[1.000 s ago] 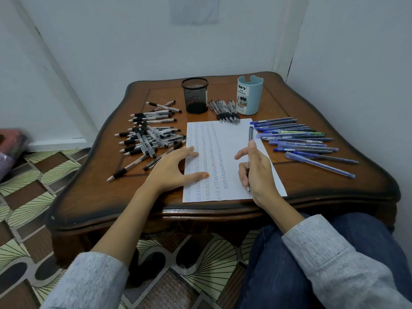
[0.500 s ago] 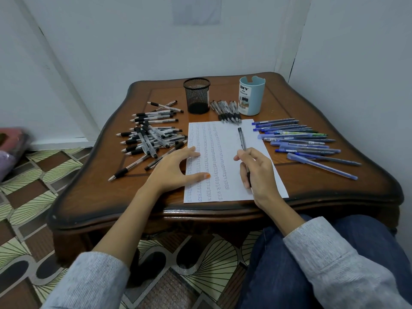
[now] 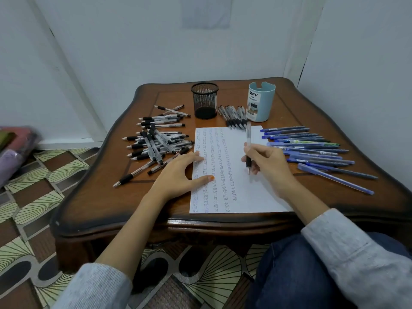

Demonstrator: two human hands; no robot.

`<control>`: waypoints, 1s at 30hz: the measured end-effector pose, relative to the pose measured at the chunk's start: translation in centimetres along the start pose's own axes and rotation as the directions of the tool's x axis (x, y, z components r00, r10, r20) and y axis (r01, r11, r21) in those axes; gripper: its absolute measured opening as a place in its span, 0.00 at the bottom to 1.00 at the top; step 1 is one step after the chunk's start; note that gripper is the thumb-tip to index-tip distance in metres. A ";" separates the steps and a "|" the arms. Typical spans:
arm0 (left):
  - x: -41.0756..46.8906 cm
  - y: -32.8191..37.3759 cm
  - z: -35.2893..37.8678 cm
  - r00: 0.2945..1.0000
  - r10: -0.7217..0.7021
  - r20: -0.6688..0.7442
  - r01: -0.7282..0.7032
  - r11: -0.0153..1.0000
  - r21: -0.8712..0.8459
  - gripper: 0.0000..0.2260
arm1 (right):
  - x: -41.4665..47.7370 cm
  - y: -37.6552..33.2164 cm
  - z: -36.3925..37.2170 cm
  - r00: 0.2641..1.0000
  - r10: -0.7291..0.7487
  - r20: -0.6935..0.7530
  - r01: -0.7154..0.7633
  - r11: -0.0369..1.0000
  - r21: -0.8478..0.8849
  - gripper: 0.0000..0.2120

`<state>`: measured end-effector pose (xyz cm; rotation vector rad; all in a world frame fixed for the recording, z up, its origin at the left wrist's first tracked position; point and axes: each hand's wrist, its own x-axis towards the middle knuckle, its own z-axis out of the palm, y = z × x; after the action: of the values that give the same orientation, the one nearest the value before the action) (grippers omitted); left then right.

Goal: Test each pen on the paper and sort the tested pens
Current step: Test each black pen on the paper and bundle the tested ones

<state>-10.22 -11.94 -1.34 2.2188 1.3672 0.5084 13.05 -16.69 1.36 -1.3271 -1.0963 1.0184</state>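
The left hand [image 3: 178, 172] lay flat on the paper [image 3: 225, 170], steadying it; the right hand [image 3: 265, 161] gripped a pen [image 3: 248, 148] above the paper for testing.

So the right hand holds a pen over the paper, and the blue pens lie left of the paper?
No. The head view shows the blue pens on the right of the paper; the right hand does hold a pen over it.

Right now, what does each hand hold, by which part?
The right hand holds a clear pen by its lower barrel. The left hand holds nothing; it rests on the paper.
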 end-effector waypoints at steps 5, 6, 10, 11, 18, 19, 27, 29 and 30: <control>0.0 0.1 -0.2 1.000 -0.012 0.018 0.013 1.000 -0.023 0.33 | 5.3 -1.2 -1.3 0.991 -0.102 -0.082 0.079 0.966 -0.245 0.09; 0.0 0.1 -0.2 1.000 -0.011 0.021 0.011 1.000 -0.023 0.33 | 6.4 -1.4 -1.5 0.991 -0.099 -0.087 0.071 0.958 -0.277 0.09; 0.2 -0.1 -0.2 1.000 -0.013 0.027 0.014 0.999 -0.029 0.33 | 10.5 -2.1 -1.4 0.972 -0.122 -0.201 0.041 0.929 -0.368 0.07; 0.1 -0.1 -0.2 0.999 -0.016 0.028 0.017 0.999 -0.032 0.33 | 11.3 -2.3 -1.2 0.962 -0.147 -0.231 0.044 0.916 -0.400 0.08; 0.3 -0.7 -0.2 0.999 -0.037 0.029 0.039 0.996 -0.077 0.35 | 17.3 -1.5 1.1 0.931 -0.260 -0.254 0.054 0.789 -0.612 0.07; 0.3 -0.7 -0.2 0.999 -0.039 0.034 0.041 0.996 -0.077 0.35 | 17.8 -1.2 1.4 0.936 -0.258 -0.240 0.052 0.776 -0.629 0.07; 0.3 -0.8 -0.1 0.999 -0.032 0.024 0.034 0.995 -0.091 0.36 | 18.9 0.3 2.3 0.917 -0.373 -0.143 0.133 0.622 -0.771 0.05; 0.2 -0.7 -0.2 0.999 -0.032 0.024 0.034 0.995 -0.091 0.36 | 18.7 -0.2 3.0 0.908 -0.411 -0.078 0.223 0.635 -0.740 0.06; 0.2 -0.7 -0.1 0.999 -0.032 0.022 0.034 0.995 -0.091 0.36 | 18.6 -0.5 3.6 0.914 -0.405 -0.021 0.270 0.647 -0.713 0.06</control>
<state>-10.69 -11.45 -1.60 2.1194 1.3407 0.5243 13.36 2.25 2.03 -1.6695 -1.6042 0.1584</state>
